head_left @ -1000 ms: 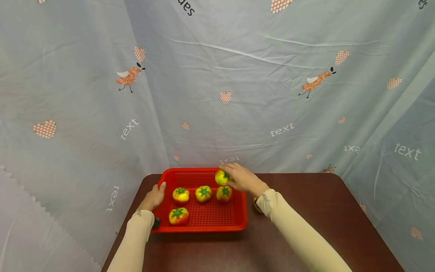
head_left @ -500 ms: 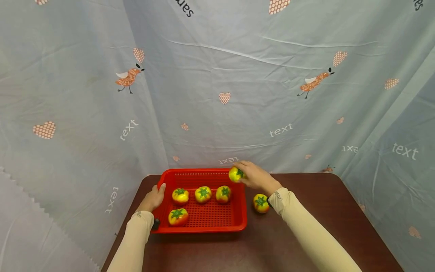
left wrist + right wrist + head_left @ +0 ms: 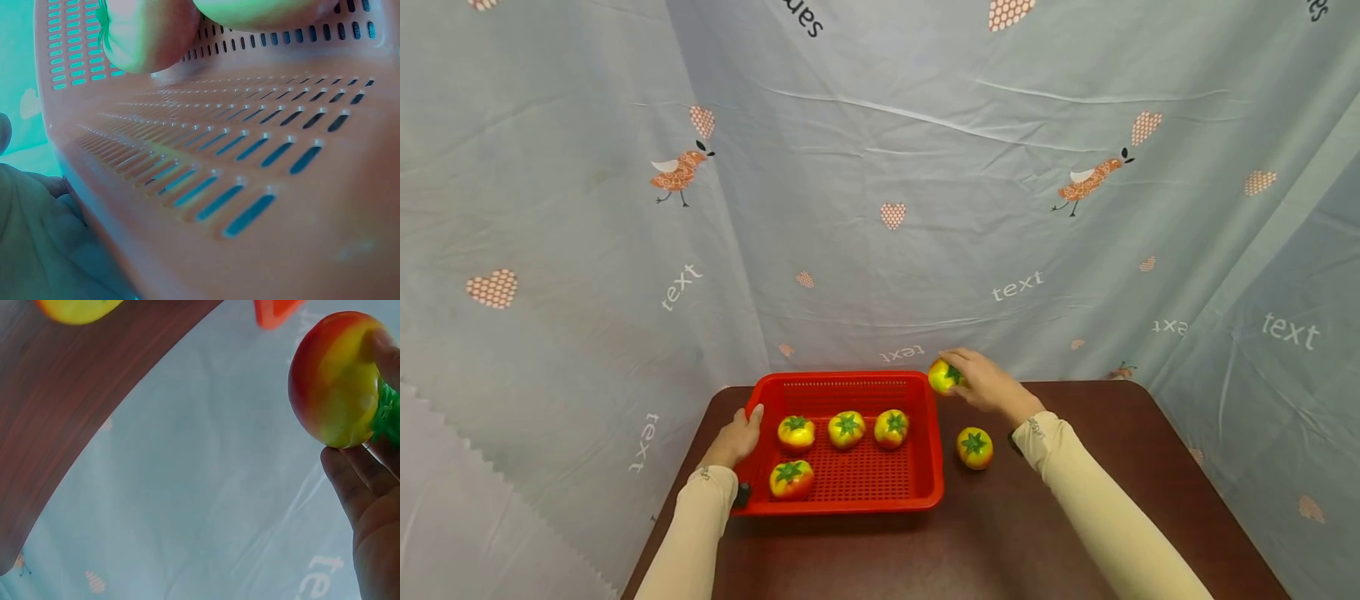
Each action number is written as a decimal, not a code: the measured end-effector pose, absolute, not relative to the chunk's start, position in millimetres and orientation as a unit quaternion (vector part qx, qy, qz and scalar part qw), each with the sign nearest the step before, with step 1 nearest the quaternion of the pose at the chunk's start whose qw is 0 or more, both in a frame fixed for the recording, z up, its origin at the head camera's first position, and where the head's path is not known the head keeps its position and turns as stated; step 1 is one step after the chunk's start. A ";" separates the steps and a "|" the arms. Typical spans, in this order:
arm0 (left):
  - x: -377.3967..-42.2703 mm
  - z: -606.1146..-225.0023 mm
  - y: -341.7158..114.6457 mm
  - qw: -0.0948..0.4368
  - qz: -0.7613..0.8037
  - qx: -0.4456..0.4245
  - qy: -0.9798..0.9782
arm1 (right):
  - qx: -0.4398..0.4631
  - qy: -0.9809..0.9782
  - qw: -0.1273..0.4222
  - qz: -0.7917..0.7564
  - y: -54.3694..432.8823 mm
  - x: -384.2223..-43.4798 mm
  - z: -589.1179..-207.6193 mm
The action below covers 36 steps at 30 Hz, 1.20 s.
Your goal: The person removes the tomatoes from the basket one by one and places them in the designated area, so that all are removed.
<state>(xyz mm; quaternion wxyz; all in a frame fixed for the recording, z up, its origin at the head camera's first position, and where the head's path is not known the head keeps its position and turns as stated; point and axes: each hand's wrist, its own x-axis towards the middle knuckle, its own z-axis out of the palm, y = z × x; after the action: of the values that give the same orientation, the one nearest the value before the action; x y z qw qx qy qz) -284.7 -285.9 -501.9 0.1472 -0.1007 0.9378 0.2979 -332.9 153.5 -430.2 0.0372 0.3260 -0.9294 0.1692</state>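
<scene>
Here, the tomato [image 3: 942, 377] gripped in your right hand [image 3: 988, 385] hangs just off the far right corner of the red basket [image 3: 937, 467]. It's probably light, firm and slippery, so hold its widest part. Your left hand [image 3: 736, 437] is at the basket's left rim; I cannot tell whether it grips.

Wrinkled grey-blue fabric [image 3: 820, 217], nine through three o'clock; orange bird prints [image 3: 676, 172] at ten and two. Dark reddish-brown bench [image 3: 1120, 425], six o'clock.
</scene>
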 end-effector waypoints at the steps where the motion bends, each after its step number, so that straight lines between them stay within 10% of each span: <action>1: -284.3 -501.8 -285.4 0.148 0.298 -0.100 0.938 | 0.324 -0.930 0.038 0.171 157.1 -333.1 -429.4; 36: -285.3 -503.3 -285.5 0.154 0.305 -0.107 0.934 | 0.251 -0.958 0.049 0.133 270.1 -325.2 -456.4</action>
<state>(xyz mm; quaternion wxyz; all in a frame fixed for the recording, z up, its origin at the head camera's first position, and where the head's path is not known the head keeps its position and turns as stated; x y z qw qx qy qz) -285.3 -285.5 -503.3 0.1544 -0.1075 0.9336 0.3050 -325.2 270.1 -456.4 0.0495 0.2506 -0.9577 0.1326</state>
